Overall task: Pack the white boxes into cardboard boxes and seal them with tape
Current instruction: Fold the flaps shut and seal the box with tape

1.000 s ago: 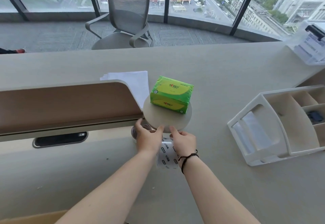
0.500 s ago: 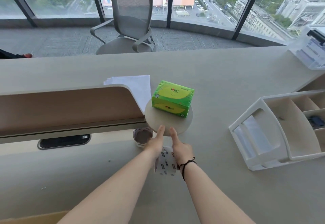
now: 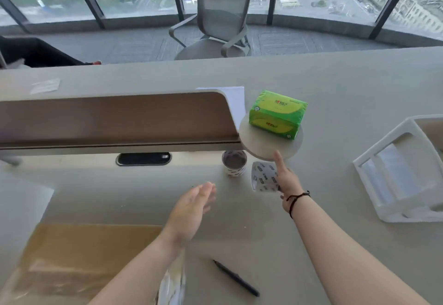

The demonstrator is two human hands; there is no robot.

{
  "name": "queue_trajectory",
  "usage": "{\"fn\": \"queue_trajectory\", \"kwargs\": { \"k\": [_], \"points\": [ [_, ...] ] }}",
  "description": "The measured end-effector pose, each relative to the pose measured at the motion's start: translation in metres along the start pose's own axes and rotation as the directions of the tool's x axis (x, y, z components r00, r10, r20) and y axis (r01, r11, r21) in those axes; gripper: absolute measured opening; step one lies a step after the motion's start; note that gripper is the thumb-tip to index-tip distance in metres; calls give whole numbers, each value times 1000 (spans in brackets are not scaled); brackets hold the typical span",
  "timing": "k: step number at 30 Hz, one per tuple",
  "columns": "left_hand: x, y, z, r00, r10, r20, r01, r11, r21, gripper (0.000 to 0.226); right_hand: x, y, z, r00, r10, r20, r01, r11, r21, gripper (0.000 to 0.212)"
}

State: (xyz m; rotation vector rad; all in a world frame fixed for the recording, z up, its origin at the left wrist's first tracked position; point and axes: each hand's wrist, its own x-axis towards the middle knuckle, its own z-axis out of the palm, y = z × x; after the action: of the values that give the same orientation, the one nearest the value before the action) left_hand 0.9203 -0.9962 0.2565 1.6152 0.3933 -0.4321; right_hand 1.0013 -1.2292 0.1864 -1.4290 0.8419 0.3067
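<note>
My right hand (image 3: 286, 181) grips a roll of clear printed tape (image 3: 263, 180) just above the table, its index finger stretched up to the edge of a round grey disc (image 3: 271, 147). My left hand (image 3: 191, 211) hovers open over the table, apart from the roll, palm turned to the right. A second tape roll (image 3: 234, 163) stands on the table left of the held one. A flat brown cardboard box (image 3: 84, 256) lies at the lower left, partly under my left forearm. No white box is plainly visible.
A green tissue pack (image 3: 278, 115) sits on the disc. A desk divider (image 3: 119, 122) runs along the left, with white paper (image 3: 236, 98) behind it. A white organiser tray (image 3: 395, 180) stands at the right. A black pen (image 3: 236, 278) lies near me.
My left hand has let go of the tape roll and drawn back toward me, opening. The right hand keeps the roll. The view has tilted down, showing the cardboard and the pen.
</note>
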Motion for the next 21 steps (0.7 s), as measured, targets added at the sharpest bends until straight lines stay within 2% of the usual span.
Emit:
{"fn": "queue_trajectory", "kwargs": {
  "k": [2,5,8,10,13,16,21],
  "points": [
    [-16,5,-30,987,45,-152,-58,995,-84,36,-6,5,1,1000,-27,-14,27,999,19,66],
    [-34,0,-70,937,88,-338,-123,989,-83,28,-17,17,1,994,-58,-91,61,998,23,83],
    [-48,-20,-95,891,201,-407,-124,970,207,19,-39,37,6,986,-39,-160,41,999,12,93],
    [-59,-37,-103,884,288,-369,-120,902,415,17,-59,55,12,986,-32,-162,28,999,-30,89],
    [-71,-65,-110,888,389,-244,-153,751,643,29,-101,87,33,998,-32,-63,24,992,-125,79],
    [-81,-83,-114,918,372,-135,-172,682,711,39,-138,120,59,996,-38,75,55,970,-237,70],
    [-100,-100,-128,938,345,-8,-193,544,817,51,-208,146,89,955,-182,236,248,925,-289,22]
  ]
}}
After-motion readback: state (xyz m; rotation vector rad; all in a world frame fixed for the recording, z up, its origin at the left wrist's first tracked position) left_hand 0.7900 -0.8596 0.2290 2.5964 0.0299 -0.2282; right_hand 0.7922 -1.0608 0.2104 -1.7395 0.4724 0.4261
